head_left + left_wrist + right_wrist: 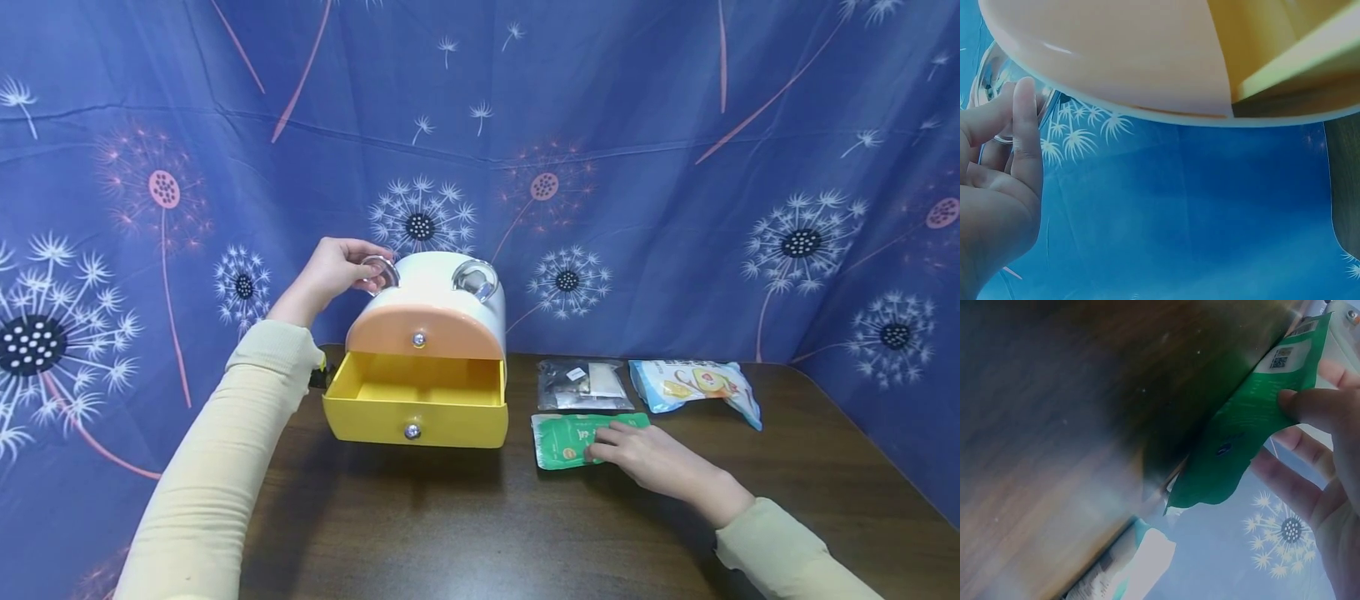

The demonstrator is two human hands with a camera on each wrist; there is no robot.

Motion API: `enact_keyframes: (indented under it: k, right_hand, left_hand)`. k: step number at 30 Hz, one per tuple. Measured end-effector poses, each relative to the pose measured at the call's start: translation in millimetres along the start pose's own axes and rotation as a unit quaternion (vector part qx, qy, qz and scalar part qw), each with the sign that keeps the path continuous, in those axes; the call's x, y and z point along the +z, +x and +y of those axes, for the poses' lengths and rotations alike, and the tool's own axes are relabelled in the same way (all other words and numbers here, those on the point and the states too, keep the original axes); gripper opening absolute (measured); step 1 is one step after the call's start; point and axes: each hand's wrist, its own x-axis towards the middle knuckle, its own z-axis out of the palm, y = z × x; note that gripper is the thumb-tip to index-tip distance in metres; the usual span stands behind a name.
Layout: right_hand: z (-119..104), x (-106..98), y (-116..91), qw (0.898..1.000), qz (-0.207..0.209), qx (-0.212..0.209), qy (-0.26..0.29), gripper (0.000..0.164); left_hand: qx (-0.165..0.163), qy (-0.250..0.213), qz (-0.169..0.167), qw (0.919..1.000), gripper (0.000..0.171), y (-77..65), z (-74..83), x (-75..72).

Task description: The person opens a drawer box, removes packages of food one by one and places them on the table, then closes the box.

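A small rounded chest (432, 279), white on top, has an orange upper drawer front (390, 329) and a yellow lower drawer (457, 423) pulled out, with nothing seen inside. My left hand (341, 265) pinches the clear ring-shaped ear (385, 275) at its upper left; thumb and fingers also show round the ear in the left wrist view. A matching clear ear (475, 280) is on the right. To the right of the chest, my right hand (648, 454) pinches a flat green packet (558, 442). In the right wrist view the green packet (1229, 450) tilts up, its far edge near the table.
Behind the green packet lie a clear-and-dark plastic packet (562, 387) and a blue-and-white snack bag (690, 383). A black-and-yellow item (322, 373) is partly hidden at the chest's left. A blue dandelion-print curtain (637, 167) hangs behind the brown wooden table (465, 533).
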Motion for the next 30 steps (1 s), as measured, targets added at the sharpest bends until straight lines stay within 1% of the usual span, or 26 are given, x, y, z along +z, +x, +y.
enact_keyframes:
  k: [4, 6, 8, 11, 13, 16, 19, 22, 26, 30]
  right_hand:
    - [-1.3, 1.1, 0.1, 1.0, 0.003, 0.006, 0.008, 0.025]
    - [-2.0, 1.5, -0.4, 1.0, 0.001, 0.011, 0.012, 0.021]
    - [-2.7, 1.7, -1.0, 1.0, -0.004, 0.015, 0.017, 0.022]
    - [-3.4, 2.0, -1.8, 1.0, -0.013, 0.018, 0.022, 0.027]
    - [-3.3, 1.7, -1.8, 0.999, -0.017, 0.019, 0.023, 0.036]
    - [-2.9, -0.2, -1.1, 0.999, -0.023, 0.021, 0.023, 0.04]
    - [-3.2, -4.2, 1.4, 0.999, -0.024, 0.019, 0.022, 0.04]
    - [-5.3, -9.9, 7.6, 1.0, -0.008, 0.013, 0.015, 0.04]
    - [-11.7, -20.2, 21.1, 1.0, 0.021, 0.01, 0.007, 0.042]
    - [-19.8, -31.9, 36.3, 0.999, 0.032, 0.009, 0.005, 0.046]
  left_hand:
    - [-0.006, 0.003, 0.005, 1.0, 0.031, 0.4, -1.4, 0.8]
    - [-0.009, 0.012, 0.007, 0.9999, 0.03, 0.3, -2.3, 1.6]
    - [-0.011, 0.02, 0.01, 0.9997, 0.03, 0.1, -3.2, 2.1]
    - [-0.013, 0.024, 0.013, 0.9996, 0.029, 0.0, -4.1, 2.2]
    - [-0.013, 0.022, 0.014, 0.9996, 0.03, -0.1, -4.1, 1.8]
    - [-0.012, 0.018, 0.014, 0.9997, 0.031, -0.1, -3.7, 1.1]
    - [-0.01, 0.021, 0.014, 0.9996, 0.032, -0.2, -3.3, 0.7]
    - [-0.008, 0.029, 0.016, 0.9994, 0.031, -0.5, -3.5, 0.9]
    - [-0.005, 0.032, 0.021, 0.9993, 0.031, -0.7, -4.9, 1.5]
    - [0.001, 0.026, 0.023, 0.9994, 0.031, -0.3, -6.2, 2.3]
